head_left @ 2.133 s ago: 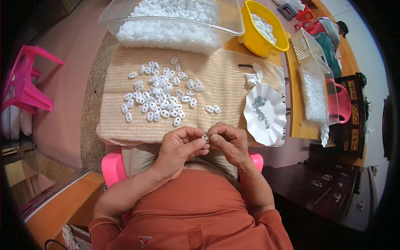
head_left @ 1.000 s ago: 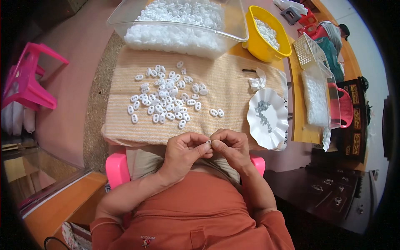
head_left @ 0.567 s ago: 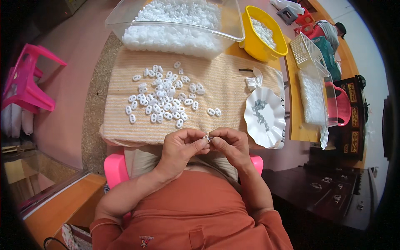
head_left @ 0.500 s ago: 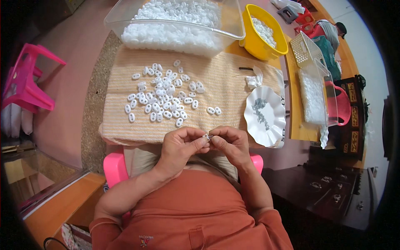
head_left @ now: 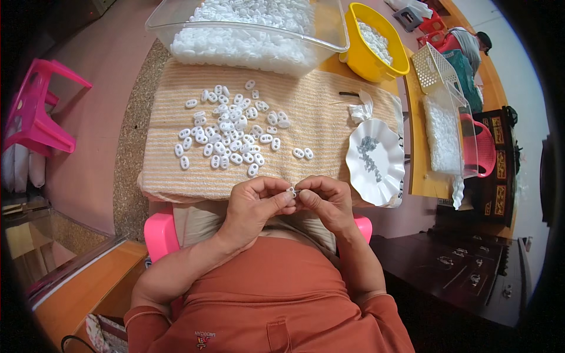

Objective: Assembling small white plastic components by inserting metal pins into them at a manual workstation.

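Observation:
Just past the near edge of the cloth, my left hand (head_left: 254,206) pinches a small white two-hole plastic piece (head_left: 292,192) between thumb and fingers. My right hand (head_left: 327,201) is closed right beside it, its thumb and forefinger pinched against the piece's right side. A tiny dark bit shows at those fingertips, too small to name. Beyond my hands lies a loose spread of white oval two-hole pieces (head_left: 235,144), with a pair of them (head_left: 303,153) apart on the right. A white scalloped plate (head_left: 385,183) holds small grey pieces (head_left: 369,156).
A striped cloth (head_left: 176,181) covers the table. At its far side stand a clear bin (head_left: 247,27) of white pieces and a yellow tub (head_left: 360,65). A knotted white plastic bag (head_left: 361,110) lies by the plate. Pink stool (head_left: 38,112) left; a person (head_left: 468,47) sits far right.
Both hands stay together at the same spot, with only slight finger movement around the white piece. The view has shifted a little; nothing on the table has visibly moved.

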The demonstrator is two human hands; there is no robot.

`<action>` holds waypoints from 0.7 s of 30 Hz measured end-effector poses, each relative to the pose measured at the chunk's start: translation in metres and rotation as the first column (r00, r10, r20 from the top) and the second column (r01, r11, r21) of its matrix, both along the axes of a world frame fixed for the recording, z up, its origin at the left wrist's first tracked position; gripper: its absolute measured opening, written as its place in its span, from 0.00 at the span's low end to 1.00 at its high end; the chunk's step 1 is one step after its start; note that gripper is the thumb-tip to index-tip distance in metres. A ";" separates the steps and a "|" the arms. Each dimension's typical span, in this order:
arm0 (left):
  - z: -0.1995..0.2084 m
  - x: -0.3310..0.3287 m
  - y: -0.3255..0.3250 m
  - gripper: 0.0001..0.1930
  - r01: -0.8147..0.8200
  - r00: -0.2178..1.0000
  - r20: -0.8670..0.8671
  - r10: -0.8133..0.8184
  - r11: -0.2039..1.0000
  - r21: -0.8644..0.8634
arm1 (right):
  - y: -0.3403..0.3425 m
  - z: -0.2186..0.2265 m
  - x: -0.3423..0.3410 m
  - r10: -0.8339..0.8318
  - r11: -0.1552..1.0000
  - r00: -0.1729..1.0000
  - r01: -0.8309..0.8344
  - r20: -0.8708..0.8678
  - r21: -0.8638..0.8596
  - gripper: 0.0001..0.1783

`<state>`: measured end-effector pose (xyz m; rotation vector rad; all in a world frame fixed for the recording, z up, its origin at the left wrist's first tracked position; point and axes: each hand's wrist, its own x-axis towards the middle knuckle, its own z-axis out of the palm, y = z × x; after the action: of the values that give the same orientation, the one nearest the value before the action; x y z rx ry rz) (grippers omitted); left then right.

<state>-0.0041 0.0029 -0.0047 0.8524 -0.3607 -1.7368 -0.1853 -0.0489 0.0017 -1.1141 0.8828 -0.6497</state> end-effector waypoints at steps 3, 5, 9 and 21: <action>-0.001 0.000 0.000 0.08 0.011 1.000 -0.006 -0.011 1.000 -0.001 | 0.001 0.002 0.002 -0.002 1.000 1.000 0.001 -0.027 -0.026 0.09; -0.001 0.001 0.001 0.08 0.022 1.000 0.002 -0.022 1.000 -0.005 | 0.001 0.000 0.002 0.007 0.999 0.999 -0.009 -0.046 -0.046 0.08; -0.001 -0.001 0.002 0.08 0.031 0.999 0.022 -0.031 0.999 -0.012 | 0.003 -0.001 0.003 0.011 0.998 0.997 -0.016 -0.075 -0.069 0.08; -0.003 -0.002 0.005 0.06 0.038 0.984 0.175 -0.023 0.996 -0.080 | -0.001 0.008 0.004 0.087 0.987 0.971 -0.115 -0.221 -0.115 0.08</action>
<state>-0.0062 0.0076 -0.0076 0.9449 -0.5609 -1.6682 -0.1813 -0.0495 0.0093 -1.3544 0.9720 -0.5122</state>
